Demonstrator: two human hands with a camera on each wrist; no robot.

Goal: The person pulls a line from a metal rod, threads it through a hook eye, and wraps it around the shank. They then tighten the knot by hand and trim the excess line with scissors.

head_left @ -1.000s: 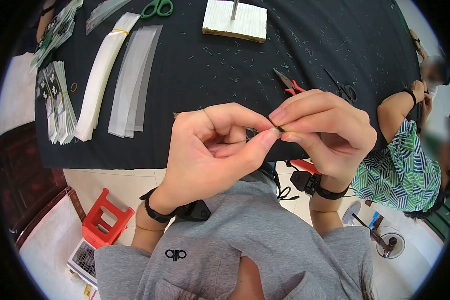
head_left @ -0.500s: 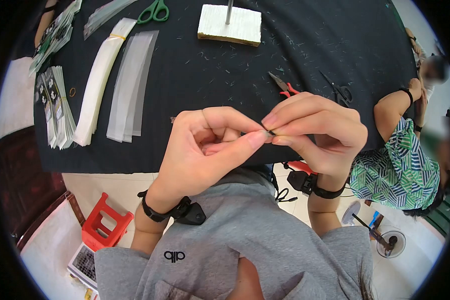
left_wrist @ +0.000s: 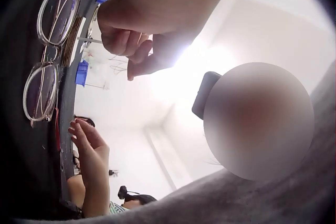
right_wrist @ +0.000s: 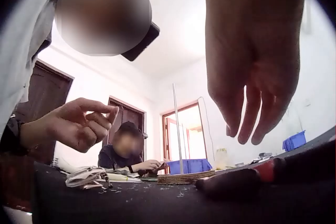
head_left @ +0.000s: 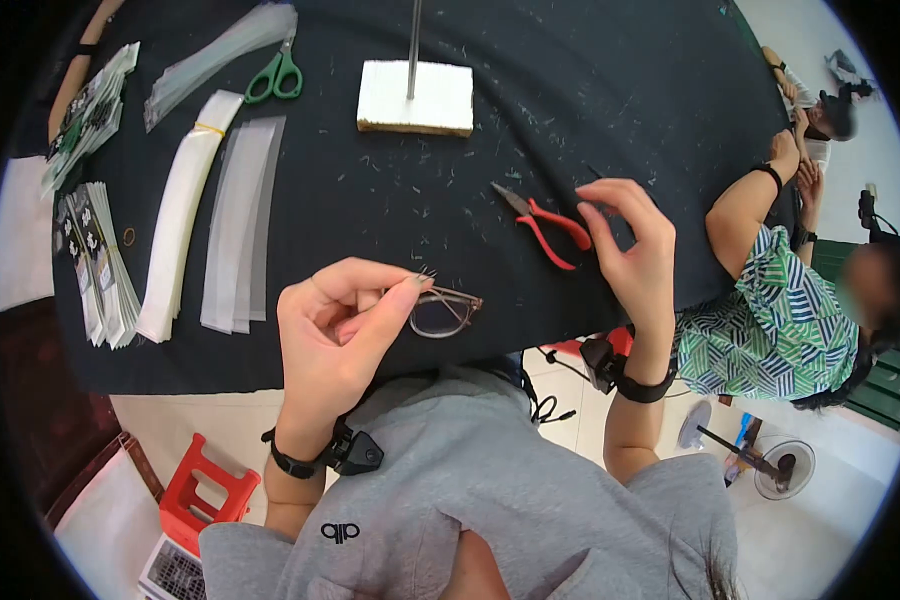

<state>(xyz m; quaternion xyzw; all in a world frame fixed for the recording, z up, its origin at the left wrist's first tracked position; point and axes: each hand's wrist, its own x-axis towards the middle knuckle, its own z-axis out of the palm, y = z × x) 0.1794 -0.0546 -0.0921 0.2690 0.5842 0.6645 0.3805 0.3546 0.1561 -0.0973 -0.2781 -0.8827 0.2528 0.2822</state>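
Observation:
Thumb and forefinger of the left hand point(head_left: 335, 330) pinch a small thing with thin wire-like ends point(head_left: 427, 273), too small to identify; the ends also show at that hand in the left wrist view. Just right of those fingertips, a pair of clear-rimmed glasses point(head_left: 440, 318) lies on the black cloth. The right hand point(head_left: 638, 250) is apart from the left, holding nothing, its thumb and forefinger spread with a gap between them. Beside its fingertips lie red-handled pliers point(head_left: 560, 228); the right wrist view shows the right hand point(right_wrist: 254, 71) above the cloth, fingers pointing down.
A white block point(head_left: 415, 97) with an upright metal rod stands at the back. Green scissors point(head_left: 275, 78), clear plastic sleeves point(head_left: 242, 225), a banded white bundle point(head_left: 182, 220) and carded packets point(head_left: 98, 265) lie left. Another person's arm point(head_left: 745, 205) rests at the right edge.
The right hand has let go at the left fingertips and moved right, its fingers parting. The left hand has shifted left and down in view, still pinching. The glasses and whole pliers now show.

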